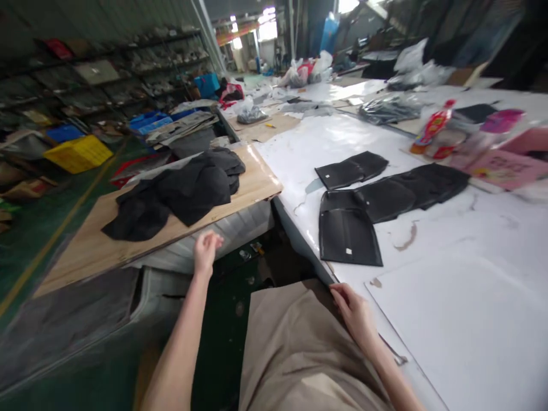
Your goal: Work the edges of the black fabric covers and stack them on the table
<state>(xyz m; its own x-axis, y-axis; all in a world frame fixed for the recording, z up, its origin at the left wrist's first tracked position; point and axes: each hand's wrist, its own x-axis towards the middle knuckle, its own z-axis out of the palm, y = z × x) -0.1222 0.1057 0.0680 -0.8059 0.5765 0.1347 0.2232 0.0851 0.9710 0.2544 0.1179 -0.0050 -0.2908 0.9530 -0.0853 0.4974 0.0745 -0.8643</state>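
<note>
Your left hand (206,251), fingers curled, hovers before a wood-grain board (259,171) piled with black cloth (184,188); your right hand (351,311) sits at the edge of a white table (299,137). Whether either grips anything cannot be told. Black panels (389,200) lie on the table, near a red-capped bottle (432,127). Beyond, loaded shelves (128,71) stand behind a yellow crate (79,154) and green floor (60,200).

Head camera looks forward, down; table (299,140) seemingly near.
</note>
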